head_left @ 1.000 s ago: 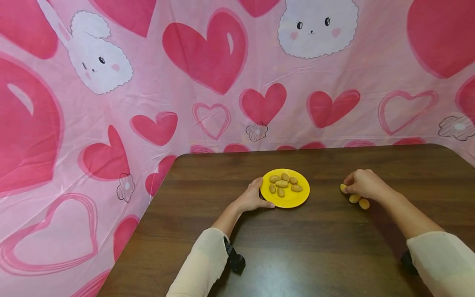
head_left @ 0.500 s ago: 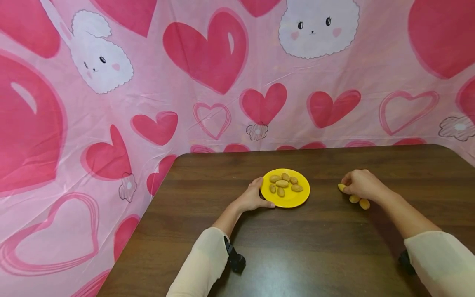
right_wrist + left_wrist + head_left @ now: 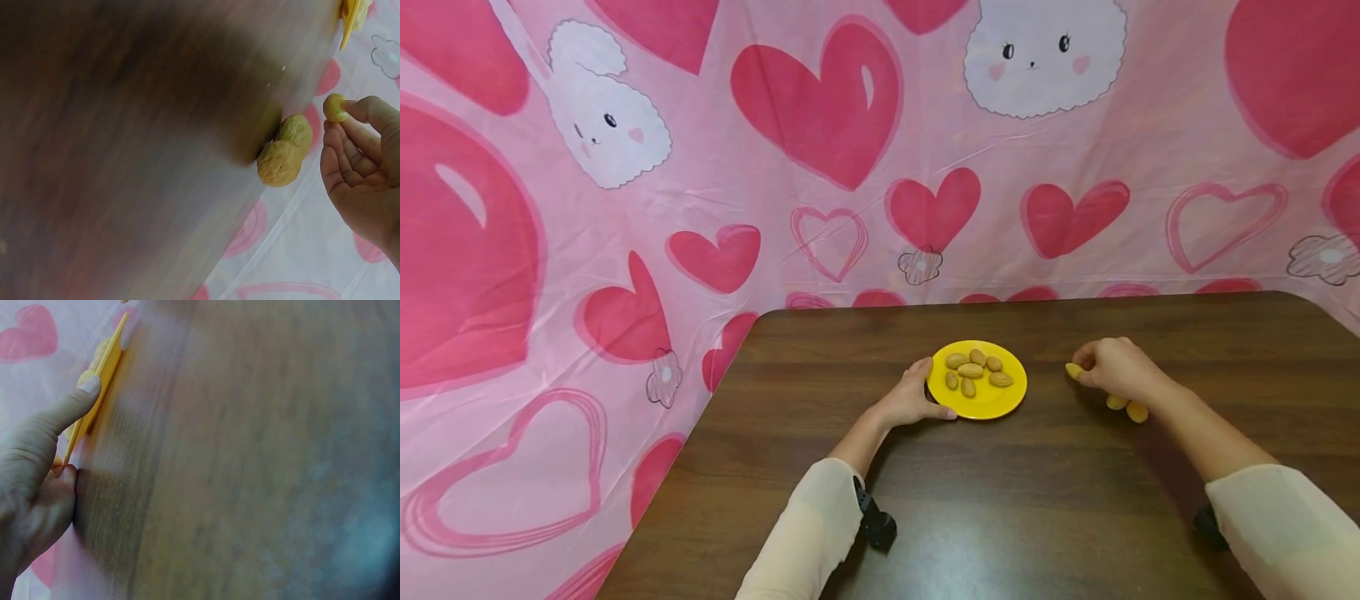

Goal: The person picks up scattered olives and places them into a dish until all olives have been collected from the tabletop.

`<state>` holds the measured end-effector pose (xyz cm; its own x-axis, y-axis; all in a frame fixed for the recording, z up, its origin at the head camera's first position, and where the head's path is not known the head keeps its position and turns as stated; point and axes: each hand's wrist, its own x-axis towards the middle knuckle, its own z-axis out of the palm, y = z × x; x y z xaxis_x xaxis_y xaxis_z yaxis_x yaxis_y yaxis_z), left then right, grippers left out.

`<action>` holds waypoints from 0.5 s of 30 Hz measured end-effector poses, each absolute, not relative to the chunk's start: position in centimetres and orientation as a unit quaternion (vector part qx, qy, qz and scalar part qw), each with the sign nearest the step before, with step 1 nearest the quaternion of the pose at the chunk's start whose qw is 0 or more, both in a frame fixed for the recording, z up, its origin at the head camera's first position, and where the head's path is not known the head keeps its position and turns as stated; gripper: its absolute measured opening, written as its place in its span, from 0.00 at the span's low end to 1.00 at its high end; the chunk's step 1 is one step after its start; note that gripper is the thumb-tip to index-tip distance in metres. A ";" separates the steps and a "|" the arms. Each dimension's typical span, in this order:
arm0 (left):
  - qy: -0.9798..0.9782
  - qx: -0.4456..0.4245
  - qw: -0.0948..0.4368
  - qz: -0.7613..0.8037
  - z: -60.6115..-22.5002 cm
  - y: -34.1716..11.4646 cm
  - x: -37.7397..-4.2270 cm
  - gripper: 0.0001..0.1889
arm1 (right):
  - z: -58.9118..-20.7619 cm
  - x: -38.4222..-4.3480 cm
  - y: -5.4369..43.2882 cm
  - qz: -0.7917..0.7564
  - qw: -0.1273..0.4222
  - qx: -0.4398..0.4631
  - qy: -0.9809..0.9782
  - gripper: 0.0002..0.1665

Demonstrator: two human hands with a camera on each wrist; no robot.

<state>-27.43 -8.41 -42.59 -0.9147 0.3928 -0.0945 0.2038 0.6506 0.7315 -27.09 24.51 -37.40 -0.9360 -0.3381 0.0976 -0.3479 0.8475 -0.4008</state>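
Observation:
My left hand (image 3: pixel 907 403) holds the left rim of a round yellow plate (image 3: pixel 988 407). In the left wrist view its thumb (image 3: pixel 74 407) lies against the plate's edge. On the plate sit several small, wrinkled, yellow-brown oval fruits (image 3: pixel 970 371), date-like in shape; their exact kind is unclear. To the right of the plate, my right hand (image 3: pixel 1123 368) pinches one such oval fruit (image 3: pixel 334 108) between thumb and fingertips, raised off the table. Below that hand, two more oval fruits (image 3: pixel 279 164) lie touching on the table, partly hidden by it in the head view.
A dark brown wooden table (image 3: pixel 1015 508) spans the lower part of the head view. Behind it and at the left hangs a pink cloth (image 3: pixel 820 150) printed with hearts and white animal heads. A black wrist camera (image 3: pixel 878 527) is strapped to the left forearm.
My right hand has shifted left toward the plate and slightly up, carrying the pinched oval fruit away from the other two. The left hand and plate have stayed in place.

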 end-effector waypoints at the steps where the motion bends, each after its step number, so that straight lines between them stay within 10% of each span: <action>1: 0.900 0.165 0.124 0.384 -42.6 -8.4 -27.4 0.53 | -37.4 -27.1 24.4 0.212 0.015 0.179 -0.961 0.13; 15: 0.902 0.164 0.127 0.379 -42.5 -8.4 -27.3 0.54 | -37.4 -27.1 22.9 0.226 0.027 0.200 -0.953 0.13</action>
